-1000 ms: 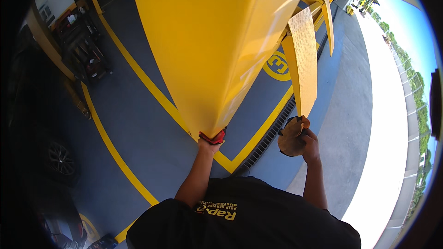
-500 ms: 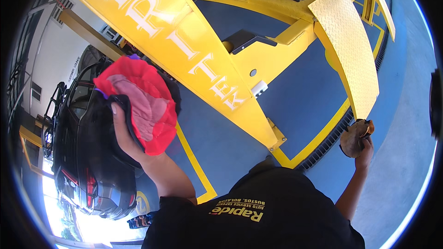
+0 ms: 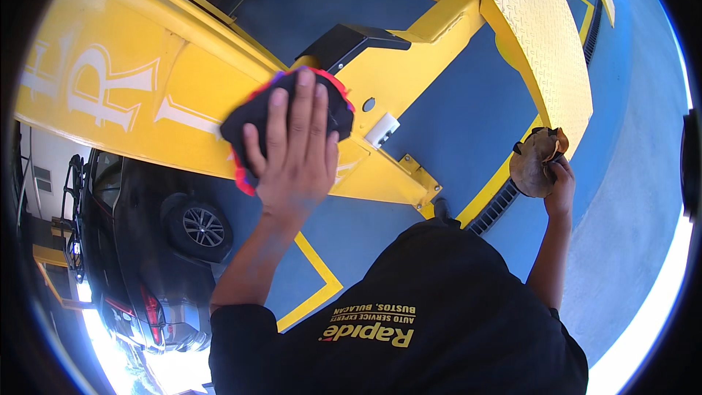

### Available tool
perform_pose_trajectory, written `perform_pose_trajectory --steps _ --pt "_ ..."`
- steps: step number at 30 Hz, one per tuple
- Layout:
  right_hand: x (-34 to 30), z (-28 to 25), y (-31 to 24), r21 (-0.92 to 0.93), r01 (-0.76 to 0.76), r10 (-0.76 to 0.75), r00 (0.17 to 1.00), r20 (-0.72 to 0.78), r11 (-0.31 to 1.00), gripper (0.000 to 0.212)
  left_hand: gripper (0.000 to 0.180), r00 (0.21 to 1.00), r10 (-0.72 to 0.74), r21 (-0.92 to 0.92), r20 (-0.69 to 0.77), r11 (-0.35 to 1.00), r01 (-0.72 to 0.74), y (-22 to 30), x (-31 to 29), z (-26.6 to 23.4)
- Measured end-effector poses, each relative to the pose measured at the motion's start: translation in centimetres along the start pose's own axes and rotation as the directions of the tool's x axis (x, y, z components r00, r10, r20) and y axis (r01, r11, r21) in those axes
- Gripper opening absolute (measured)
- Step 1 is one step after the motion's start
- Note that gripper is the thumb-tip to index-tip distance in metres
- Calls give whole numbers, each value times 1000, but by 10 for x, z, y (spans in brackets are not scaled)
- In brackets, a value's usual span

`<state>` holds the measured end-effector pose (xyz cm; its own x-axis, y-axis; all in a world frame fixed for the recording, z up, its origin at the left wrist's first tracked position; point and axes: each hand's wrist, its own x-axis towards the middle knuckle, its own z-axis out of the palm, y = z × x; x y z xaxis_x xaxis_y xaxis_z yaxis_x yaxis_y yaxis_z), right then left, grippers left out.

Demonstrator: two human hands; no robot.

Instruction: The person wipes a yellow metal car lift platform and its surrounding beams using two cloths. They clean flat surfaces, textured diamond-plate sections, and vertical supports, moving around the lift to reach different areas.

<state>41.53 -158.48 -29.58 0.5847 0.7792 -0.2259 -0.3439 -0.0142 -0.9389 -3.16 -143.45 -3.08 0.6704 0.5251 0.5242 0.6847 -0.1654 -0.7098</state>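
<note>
My left hand (image 3: 296, 146) lies with fingers spread over a round black rag (image 3: 241, 126) with red and purple edges. It presses the rag against the lettered face of a yellow steel post (image 3: 183, 51), covering some of the pale letters. Off to the right, my right hand (image 3: 561, 184) grips a brown round rag (image 3: 534, 164) with dark, ragged edges. This rag is beside the lower end of a yellow tread-plate ramp (image 3: 545, 36); whether they touch I cannot tell.
A black car (image 3: 146, 234) stands at the left. Beside the post are a black angled cover (image 3: 351, 47) and a small white box (image 3: 382, 132). The post's bolted base plate (image 3: 420, 175) is near my feet. A dark drain grate (image 3: 497, 207) runs along the blue floor (image 3: 431, 121).
My left hand has swung from beside the post onto its face, turning the rag from red side to black side in view. The right hand and its rag appear slightly higher and further left.
</note>
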Motion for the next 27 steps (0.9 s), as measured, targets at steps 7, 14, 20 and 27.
perform_pose_trajectory --steps 7,14,20,27 --pt "60 65 -16 24 0 -2 995 102 1000 40 60 522 811 58 265 527 -848 127 -68 80" --pt "96 101 -30 -139 -42 85 944 319 989 37 31 591 771 -952 236 305 -17 205 -151 154" --pt "157 70 -8 -61 -126 140 876 461 990 44 21 747 629 -883 215 452 -126 164 -115 128" --pt "203 36 -45 -270 -217 340 726 598 938 39 21 740 659 -826 137 488 -282 159 -115 135"
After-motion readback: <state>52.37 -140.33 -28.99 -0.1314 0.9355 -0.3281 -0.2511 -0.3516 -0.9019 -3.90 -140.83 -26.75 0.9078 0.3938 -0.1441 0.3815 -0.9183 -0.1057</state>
